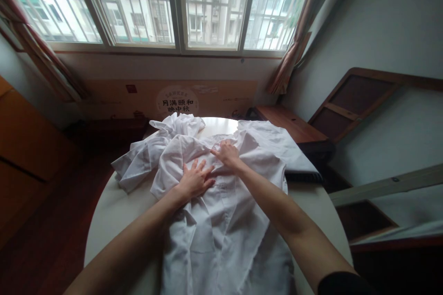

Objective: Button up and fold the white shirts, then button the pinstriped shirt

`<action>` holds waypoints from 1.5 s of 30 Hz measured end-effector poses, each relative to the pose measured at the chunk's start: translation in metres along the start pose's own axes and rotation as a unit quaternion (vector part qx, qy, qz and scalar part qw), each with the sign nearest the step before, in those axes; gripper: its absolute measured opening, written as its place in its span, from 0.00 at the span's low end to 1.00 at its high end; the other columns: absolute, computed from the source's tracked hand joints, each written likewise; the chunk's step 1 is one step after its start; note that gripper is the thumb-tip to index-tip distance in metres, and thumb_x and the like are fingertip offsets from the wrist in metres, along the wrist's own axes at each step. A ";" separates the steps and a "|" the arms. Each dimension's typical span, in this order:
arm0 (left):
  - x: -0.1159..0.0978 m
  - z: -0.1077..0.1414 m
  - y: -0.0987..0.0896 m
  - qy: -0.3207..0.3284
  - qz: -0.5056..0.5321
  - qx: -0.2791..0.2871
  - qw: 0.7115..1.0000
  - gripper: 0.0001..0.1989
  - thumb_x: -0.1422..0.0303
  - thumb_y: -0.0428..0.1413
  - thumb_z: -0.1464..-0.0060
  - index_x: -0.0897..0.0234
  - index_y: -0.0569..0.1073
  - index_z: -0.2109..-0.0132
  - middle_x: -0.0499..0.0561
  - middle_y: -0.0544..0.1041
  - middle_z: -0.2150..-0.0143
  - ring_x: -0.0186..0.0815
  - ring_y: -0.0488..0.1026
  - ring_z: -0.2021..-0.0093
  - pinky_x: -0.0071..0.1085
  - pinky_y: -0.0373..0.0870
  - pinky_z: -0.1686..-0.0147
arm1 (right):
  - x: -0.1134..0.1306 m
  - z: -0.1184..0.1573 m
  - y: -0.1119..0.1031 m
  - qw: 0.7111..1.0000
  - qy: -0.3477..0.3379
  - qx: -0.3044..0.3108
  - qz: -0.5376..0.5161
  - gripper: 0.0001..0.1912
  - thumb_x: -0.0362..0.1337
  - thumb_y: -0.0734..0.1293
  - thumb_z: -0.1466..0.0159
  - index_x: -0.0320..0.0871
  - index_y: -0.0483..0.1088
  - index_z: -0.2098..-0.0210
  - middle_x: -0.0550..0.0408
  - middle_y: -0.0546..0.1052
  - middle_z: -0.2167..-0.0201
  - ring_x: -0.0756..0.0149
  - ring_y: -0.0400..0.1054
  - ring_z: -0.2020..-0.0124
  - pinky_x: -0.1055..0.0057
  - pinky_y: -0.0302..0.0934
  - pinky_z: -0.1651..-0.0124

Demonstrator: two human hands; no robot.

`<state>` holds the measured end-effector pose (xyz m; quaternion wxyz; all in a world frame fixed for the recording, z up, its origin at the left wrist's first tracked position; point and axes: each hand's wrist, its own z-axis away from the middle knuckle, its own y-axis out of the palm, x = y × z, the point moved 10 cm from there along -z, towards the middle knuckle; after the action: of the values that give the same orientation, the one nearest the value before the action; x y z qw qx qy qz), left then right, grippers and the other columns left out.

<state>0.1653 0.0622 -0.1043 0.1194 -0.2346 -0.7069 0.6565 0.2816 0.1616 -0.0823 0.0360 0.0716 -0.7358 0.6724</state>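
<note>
A white garment lies spread and wrinkled over a round pale table, its lower part reaching the near edge. My left hand rests on the upper middle of the cloth, fingers spread, palm down. Slightly farther and to the right, my right hand is on the cloth near its top edge, fingers curled together with the thumb pointing left; a bit of the garment appears to be pinched there. Whether the garment has a collar at that spot is too small to tell.
Bunched white cloth hangs over the table's left back edge. At the back right, flat white cloth lies on a dark ridged item. Beyond are a brown wooden surface, a printed banner and barred windows.
</note>
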 end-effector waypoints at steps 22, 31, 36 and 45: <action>0.044 -0.070 0.001 -0.173 0.552 -0.185 0.794 0.08 0.65 0.58 0.56 0.67 0.74 0.70 0.50 0.75 0.74 0.31 0.70 0.74 0.26 0.65 0.74 | 0.007 0.066 -0.023 0.947 -0.118 -0.168 -0.247 0.12 0.38 0.60 0.36 0.44 0.74 0.61 0.52 0.75 0.62 0.63 0.66 0.57 0.70 0.59 0.52; 0.026 -0.066 -0.002 -0.088 0.674 -0.176 0.712 0.11 0.63 0.59 0.55 0.68 0.72 0.67 0.47 0.72 0.74 0.27 0.66 0.76 0.25 0.63 0.74 | -0.023 0.054 -0.014 0.842 0.013 -0.155 -0.516 0.13 0.41 0.64 0.43 0.39 0.73 0.65 0.50 0.78 0.66 0.62 0.72 0.67 0.69 0.66 0.63; 0.025 -0.065 -0.004 -0.083 0.670 -0.185 0.715 0.11 0.64 0.59 0.56 0.68 0.72 0.68 0.46 0.71 0.75 0.27 0.66 0.76 0.26 0.64 0.73 | -0.019 0.054 -0.009 0.830 -0.002 -0.140 -0.540 0.11 0.38 0.62 0.44 0.39 0.71 0.65 0.51 0.78 0.68 0.64 0.72 0.69 0.71 0.67 0.66; 0.016 -0.066 0.001 -0.073 0.685 -0.127 0.714 0.12 0.61 0.58 0.54 0.68 0.72 0.70 0.48 0.72 0.75 0.30 0.69 0.74 0.26 0.65 0.72 | -0.011 0.052 -0.006 0.865 -0.043 -0.106 -0.488 0.11 0.43 0.62 0.41 0.41 0.69 0.67 0.54 0.76 0.70 0.65 0.70 0.69 0.72 0.64 0.66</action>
<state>0.1831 0.1277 -0.1008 -0.4459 -0.6184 -0.4365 0.4777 0.2960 0.1103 -0.0831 0.3351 0.4457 -0.6751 0.4830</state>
